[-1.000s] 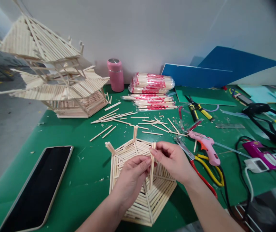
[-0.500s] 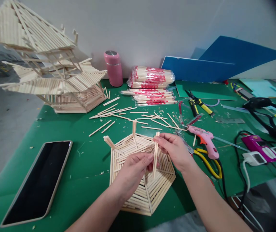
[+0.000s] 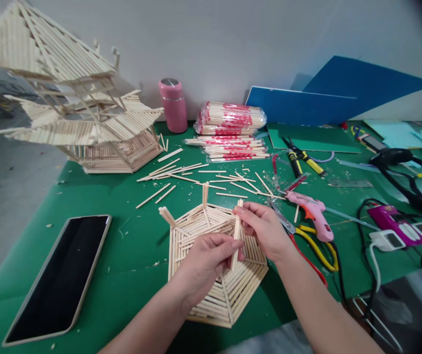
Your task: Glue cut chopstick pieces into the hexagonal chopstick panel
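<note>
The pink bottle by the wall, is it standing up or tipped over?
Standing up: the pink bottle rests on its base on the green table, with its dark-topped lid uppermost.

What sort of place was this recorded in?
Probably a craft workspace: a pink glue gun and loose wooden sticks lie on the green table, near a tiered model built of sticks.

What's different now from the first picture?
The held sticks moved slightly right over the stick base. The left hand now pinches them lower down. The right hand still holds them near the top, and nothing was let go. The base, phone, pink bottle and glue gun stayed put; only the camera's view shifted.
</note>
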A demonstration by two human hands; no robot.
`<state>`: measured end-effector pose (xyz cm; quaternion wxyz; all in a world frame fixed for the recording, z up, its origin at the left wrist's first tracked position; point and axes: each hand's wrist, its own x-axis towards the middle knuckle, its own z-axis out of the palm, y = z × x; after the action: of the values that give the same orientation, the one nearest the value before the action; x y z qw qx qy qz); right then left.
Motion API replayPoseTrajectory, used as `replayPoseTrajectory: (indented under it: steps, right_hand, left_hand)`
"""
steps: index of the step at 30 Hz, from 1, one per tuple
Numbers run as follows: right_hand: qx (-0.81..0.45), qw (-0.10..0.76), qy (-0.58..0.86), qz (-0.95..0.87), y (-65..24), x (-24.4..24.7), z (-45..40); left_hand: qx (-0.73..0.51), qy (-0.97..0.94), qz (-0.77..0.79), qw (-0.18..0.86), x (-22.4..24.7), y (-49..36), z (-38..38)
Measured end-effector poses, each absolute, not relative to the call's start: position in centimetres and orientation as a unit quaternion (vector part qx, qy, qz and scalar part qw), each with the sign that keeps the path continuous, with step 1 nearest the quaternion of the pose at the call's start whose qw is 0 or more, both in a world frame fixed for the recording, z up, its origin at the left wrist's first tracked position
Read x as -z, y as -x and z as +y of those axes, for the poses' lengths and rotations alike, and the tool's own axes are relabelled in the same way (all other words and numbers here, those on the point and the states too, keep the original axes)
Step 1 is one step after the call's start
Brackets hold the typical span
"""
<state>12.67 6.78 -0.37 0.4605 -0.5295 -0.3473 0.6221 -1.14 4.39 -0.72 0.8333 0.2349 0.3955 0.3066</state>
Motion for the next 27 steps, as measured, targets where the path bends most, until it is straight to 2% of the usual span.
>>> replayPoseTrajectory:
  steps: [5, 12, 18, 22, 27]
  right_hand:
    - [-0.671, 0.434, 0.520, -0.301, -12.4, 0.6, 6.3]
    - [-0.688, 0.476, 0.492, -0.241, -12.9, 0.8, 6.4]
    - [-0.700, 0.493, 0.471, -0.210, -13.1, 0.8, 6.5]
    - [-0.714, 0.492, 0.457, -0.200, -13.2, 1.0, 6.3]
    - [-0.735, 0.481, 0.434, -0.197, -13.2, 1.0, 6.1]
  left_hand:
    - [-0.310, -0.207, 0.375, 0.849, 0.7, 1.1, 4.4]
    - [-0.321, -0.206, 0.325, 0.865, 0.3, 1.1, 4.0]
    - [-0.296, -0.277, 0.329, 0.853, 0.2, 1.3, 3.6]
    - [-0.280, -0.366, 0.379, 0.802, 0.2, 1.1, 3.3]
    - [-0.325, -0.519, 0.435, 0.660, 0.2, 0.8, 3.1]
